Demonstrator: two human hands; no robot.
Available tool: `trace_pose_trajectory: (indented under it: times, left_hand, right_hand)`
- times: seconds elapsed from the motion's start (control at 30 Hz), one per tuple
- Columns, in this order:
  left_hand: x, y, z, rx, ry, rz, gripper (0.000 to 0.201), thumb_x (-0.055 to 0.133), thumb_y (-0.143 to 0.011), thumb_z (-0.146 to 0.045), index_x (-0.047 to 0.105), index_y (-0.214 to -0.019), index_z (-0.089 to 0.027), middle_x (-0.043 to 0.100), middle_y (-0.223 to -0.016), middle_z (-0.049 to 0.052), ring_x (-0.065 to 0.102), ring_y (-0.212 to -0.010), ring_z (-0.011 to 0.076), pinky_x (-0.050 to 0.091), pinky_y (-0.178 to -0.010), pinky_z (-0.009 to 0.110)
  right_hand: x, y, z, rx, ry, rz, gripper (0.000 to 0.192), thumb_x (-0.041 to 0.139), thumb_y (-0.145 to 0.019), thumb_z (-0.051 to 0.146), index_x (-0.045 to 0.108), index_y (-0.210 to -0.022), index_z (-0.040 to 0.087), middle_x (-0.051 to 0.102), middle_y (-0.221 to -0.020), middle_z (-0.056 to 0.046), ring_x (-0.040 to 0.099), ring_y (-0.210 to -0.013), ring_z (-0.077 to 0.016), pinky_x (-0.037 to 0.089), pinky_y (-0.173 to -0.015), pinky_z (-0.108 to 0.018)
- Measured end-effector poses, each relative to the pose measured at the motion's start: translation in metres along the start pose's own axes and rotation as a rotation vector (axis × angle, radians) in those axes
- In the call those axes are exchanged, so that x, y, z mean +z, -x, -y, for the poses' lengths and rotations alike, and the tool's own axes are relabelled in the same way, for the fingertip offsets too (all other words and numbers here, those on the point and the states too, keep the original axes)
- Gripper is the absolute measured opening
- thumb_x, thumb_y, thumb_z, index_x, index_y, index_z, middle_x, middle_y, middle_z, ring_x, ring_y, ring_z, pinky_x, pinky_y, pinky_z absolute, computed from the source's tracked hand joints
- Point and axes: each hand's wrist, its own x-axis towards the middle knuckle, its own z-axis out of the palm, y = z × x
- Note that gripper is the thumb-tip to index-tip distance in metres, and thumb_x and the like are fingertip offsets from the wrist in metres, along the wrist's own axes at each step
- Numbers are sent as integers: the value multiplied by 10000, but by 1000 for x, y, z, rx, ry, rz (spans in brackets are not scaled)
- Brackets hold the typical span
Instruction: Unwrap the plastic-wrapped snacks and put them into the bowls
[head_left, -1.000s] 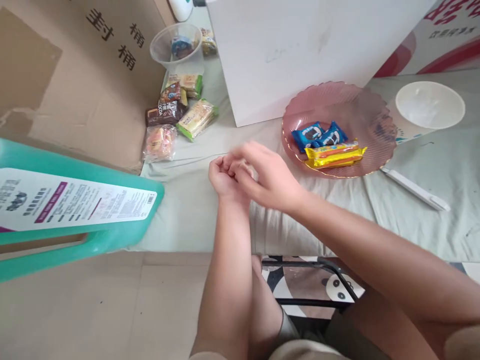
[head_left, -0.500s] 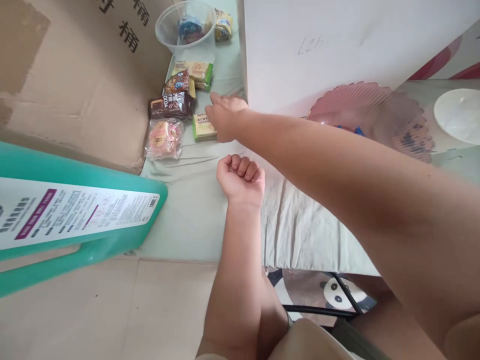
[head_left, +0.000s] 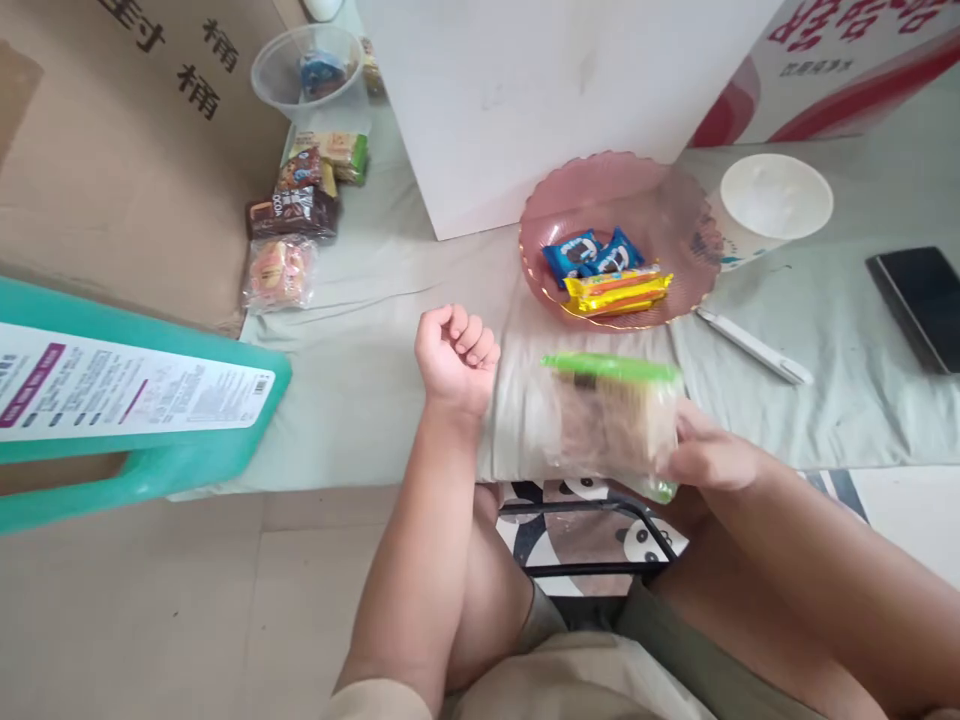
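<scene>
My right hand (head_left: 712,450) grips a packet of soda biscuits (head_left: 611,420) by its right edge. The packet has a clear wrapper with bright green ends and is smeared by motion. It is held over the table's front edge, just below a pink scalloped bowl (head_left: 540,275). In the bowl lie blue snack packets (head_left: 574,258) and yellow snack sticks (head_left: 619,292). My left hand (head_left: 457,360) rests palm up on the cloth to the left of the biscuits, its fingers curled into a loose fist with nothing showing in them.
Several wrapped snacks (head_left: 294,215) lie beside a cardboard box (head_left: 142,170), with a clear plastic tub (head_left: 307,80) behind. A teal jug (head_left: 262,400) stands at left. A white box (head_left: 540,110) is at the back. Right are a paper cup (head_left: 776,200), white cutter (head_left: 757,345) and phone (head_left: 922,305).
My right hand has taken the soda biscuit packet from among the snacks at the back left and brought it right and nearer. My left hand remains curled. The view has shifted right.
</scene>
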Motion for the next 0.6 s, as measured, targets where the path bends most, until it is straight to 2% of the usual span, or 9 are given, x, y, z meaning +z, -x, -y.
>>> trace_pose_trajectory:
  times: [0.07, 0.13, 0.2, 0.23, 0.3, 0.37, 0.47, 0.6]
  left_hand:
    - [7, 9, 23, -10, -99, 125, 419, 506, -933, -329, 290, -597, -202, 215, -533, -71, 244, -418, 53, 238, -423, 190]
    - [12, 16, 47, -21, -225, 228, 365, 637, -874, -406, 437, -652, -197, 371, -596, -52, 389, -491, 59, 346, -479, 186]
    - [15, 21, 70, -1, -309, 349, 319, 730, -810, -494, 599, -818, -204, 558, -767, -16, 551, -637, 94, 462, -572, 212]
    - [16, 23, 78, 8, -340, 425, 365, 757, -787, -538, 649, -926, -218, 625, -882, 2, 615, -735, 122, 511, -629, 237]
    - [16, 25, 91, 19, -400, 582, 492, 783, -768, -606, 677, -1093, -253, 688, -1082, 26, 686, -942, 192, 576, -769, 304]
    - [16, 24, 99, 34, -464, 686, 555, 792, -770, -634, 667, -1172, -273, 705, -1189, 41, 689, -1108, 253, 586, -914, 375]
    - [16, 21, 106, 44, -587, 718, 588, 842, -765, -580, 638, -1225, -275, 711, -1262, 53, 674, -1206, 280, 559, -1037, 430]
    - [14, 17, 114, 85, -711, 657, 580, 891, -754, -496, 637, -1210, -243, 734, -1207, 59, 704, -1128, 241, 571, -1015, 390]
  right_hand:
    - [-18, 25, -23, 114, -225, -53, 572, 774, -708, 407, 625, -1247, 290, 755, -1046, -69, 764, -942, -276, 626, -756, -393]
    - [-30, 37, -37, 145, -281, -125, 558, 762, -673, 285, 630, -1214, 304, 757, -1033, -41, 749, -909, -244, 615, -773, -379]
    - [-39, 41, -42, 123, -287, -190, 527, 725, -634, 240, 645, -1151, 298, 739, -963, -10, 712, -839, -214, 587, -717, -344]
    - [-42, 42, -42, 112, -293, -209, 494, 704, -628, 249, 648, -1117, 289, 727, -930, -3, 694, -813, -209, 567, -682, -332]
    - [-51, 42, -41, 96, -296, -232, 422, 653, -632, 283, 639, -1053, 266, 713, -911, -9, 676, -807, -215, 538, -651, -327]
    - [-59, 40, -40, 67, -259, -269, 400, 610, -641, 297, 617, -1039, 256, 711, -963, -24, 673, -871, -232, 532, -666, -333]
    - [-71, 38, -43, -16, -193, -353, 435, 573, -657, 297, 576, -1091, 264, 694, -1084, -30, 645, -928, -224, 524, -677, -321]
    - [-80, 38, -41, -98, -38, -395, 366, 549, -725, 295, 548, -1089, 255, 681, -1052, -30, 630, -881, -203, 514, -687, -320]
